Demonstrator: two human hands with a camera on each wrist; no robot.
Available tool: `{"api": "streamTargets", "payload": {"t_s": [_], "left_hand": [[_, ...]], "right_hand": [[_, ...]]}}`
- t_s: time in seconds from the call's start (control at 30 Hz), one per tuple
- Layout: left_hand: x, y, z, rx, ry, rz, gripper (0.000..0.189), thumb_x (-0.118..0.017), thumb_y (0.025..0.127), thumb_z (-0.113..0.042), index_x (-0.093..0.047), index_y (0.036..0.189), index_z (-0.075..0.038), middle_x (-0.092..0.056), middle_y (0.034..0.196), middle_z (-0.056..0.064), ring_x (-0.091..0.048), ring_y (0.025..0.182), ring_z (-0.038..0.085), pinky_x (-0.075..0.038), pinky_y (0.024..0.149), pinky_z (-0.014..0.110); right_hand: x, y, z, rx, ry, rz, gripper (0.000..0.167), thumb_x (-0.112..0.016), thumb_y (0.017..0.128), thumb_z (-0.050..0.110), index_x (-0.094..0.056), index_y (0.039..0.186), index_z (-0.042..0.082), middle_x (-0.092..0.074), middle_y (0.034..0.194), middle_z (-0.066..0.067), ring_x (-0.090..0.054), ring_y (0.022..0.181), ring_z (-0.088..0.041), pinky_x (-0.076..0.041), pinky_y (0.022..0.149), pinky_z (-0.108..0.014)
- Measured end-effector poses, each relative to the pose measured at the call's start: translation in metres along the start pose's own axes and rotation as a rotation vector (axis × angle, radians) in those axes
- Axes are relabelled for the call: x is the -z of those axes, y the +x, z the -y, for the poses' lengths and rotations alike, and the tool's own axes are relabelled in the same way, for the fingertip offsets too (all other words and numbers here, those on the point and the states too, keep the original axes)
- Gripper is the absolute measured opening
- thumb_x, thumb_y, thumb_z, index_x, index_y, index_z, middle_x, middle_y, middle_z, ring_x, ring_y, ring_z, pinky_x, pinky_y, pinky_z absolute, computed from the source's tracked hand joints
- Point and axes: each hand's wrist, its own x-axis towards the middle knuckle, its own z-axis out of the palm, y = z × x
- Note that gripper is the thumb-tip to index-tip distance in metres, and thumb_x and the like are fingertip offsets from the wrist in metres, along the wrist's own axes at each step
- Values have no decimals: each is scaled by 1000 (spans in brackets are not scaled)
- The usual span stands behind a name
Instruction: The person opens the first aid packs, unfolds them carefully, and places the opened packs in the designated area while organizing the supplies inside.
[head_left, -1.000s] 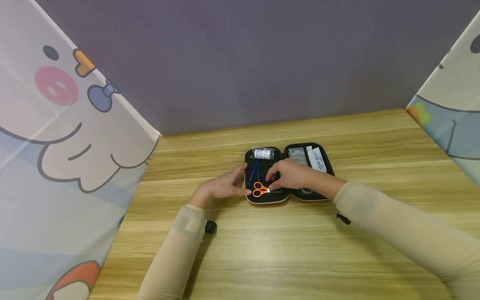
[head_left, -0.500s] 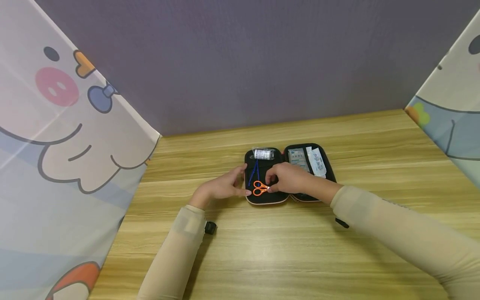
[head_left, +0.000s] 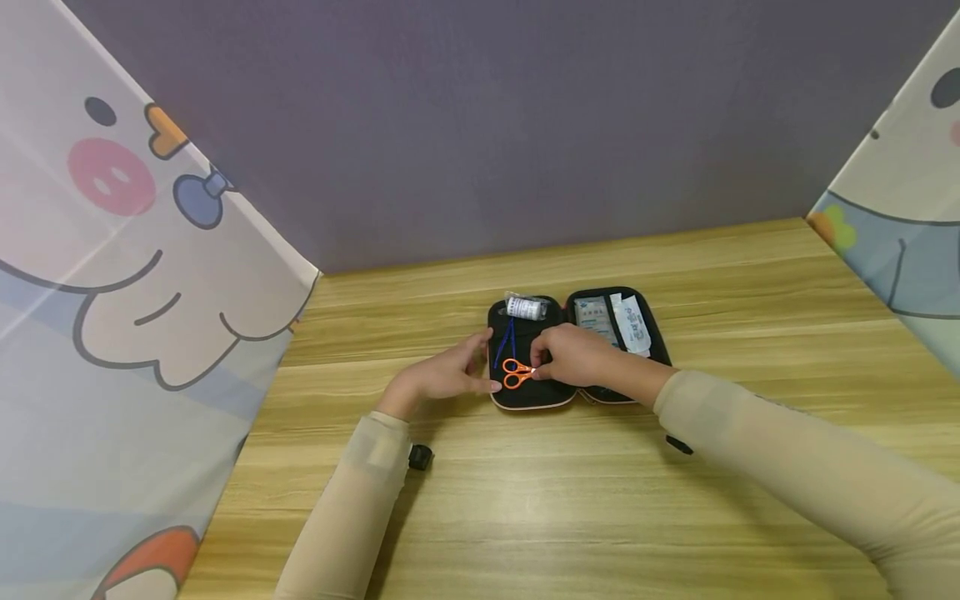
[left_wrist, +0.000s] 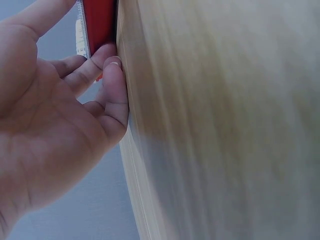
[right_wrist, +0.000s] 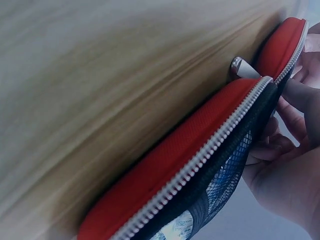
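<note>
An unfolded zip case (head_left: 536, 403), black inside and red outside, lies on the wooden table in the head view. My right hand (head_left: 581, 354) pinches orange-handled scissors (head_left: 526, 374) near the pivot, over the left half; the blades are hidden by the hand. Thumb and fingertips of my left hand (head_left: 442, 375) touch the case's left edge. Beside the scissors lies a blue tweezers-like tool (head_left: 504, 342). A wrapped white roll (head_left: 527, 308) sits at the top of that half. In the right wrist view, the fingers (right_wrist: 295, 120) are partly behind the case (right_wrist: 175, 150).
The case's right half holds flat packets (head_left: 595, 315) behind mesh and a white paper packet (head_left: 635, 327) under a strap. A metal zip pull (right_wrist: 244, 67) stands out between the halves. A grey wall (head_left: 495, 150) rises behind the table (head_left: 525, 500).
My right hand has moved slightly left with the scissors; their handles shifted a little up and left, and the blades went out of sight. My left hand has stayed at the case edge.
</note>
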Motion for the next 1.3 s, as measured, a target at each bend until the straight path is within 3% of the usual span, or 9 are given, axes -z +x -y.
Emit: {"api": "streamTargets", "payload": {"t_s": [0.2, 0.47, 0.77, 1.03, 1.3], "left_hand": [[-1, 0, 1, 1, 2, 2, 104, -77, 97, -44, -11, 173, -16, -48, 156, 14, -55, 125, 28, -46, 112, 50], [-1, 0, 2, -9, 9, 3, 103, -77, 98, -43, -11, 173, -17, -48, 156, 13, -54, 119, 26, -48, 106, 46], [-1, 0, 1, -2, 7, 1, 105, -78, 97, -44, -11, 173, -17, -42, 166, 13, -55, 123, 27, -46, 112, 49], [-1, 1, 1, -3, 6, -7, 105, -79, 96, -43, -12, 173, -18, -43, 165, 12, -55, 120, 26, -47, 111, 47], [-1, 0, 1, -3, 0, -1, 105, -79, 97, -44, -11, 173, -16, -40, 167, 15, -54, 130, 30, -44, 117, 52]], "right_hand": [[1, 1, -1, 2, 22, 5, 20, -83, 94, 32, -70, 82, 23, -67, 82, 5, -53, 69, -14, -44, 66, -30], [7, 2, -3, 21, 132, 36, 17, -84, 93, 26, -73, 83, 18, -69, 83, 3, -51, 67, -12, -43, 66, -28], [19, 3, -8, 16, 215, 28, 11, -80, 97, 21, -73, 89, 15, -71, 91, -1, -51, 70, -16, -44, 69, -30], [30, 2, -13, 9, 191, 15, 11, -75, 101, 17, -71, 91, 12, -67, 85, -3, -53, 71, -18, -45, 68, -32], [30, 4, -22, -23, 129, 37, 10, -75, 100, 16, -72, 92, 10, -65, 84, -2, -51, 69, -16, -45, 72, -33]]}}
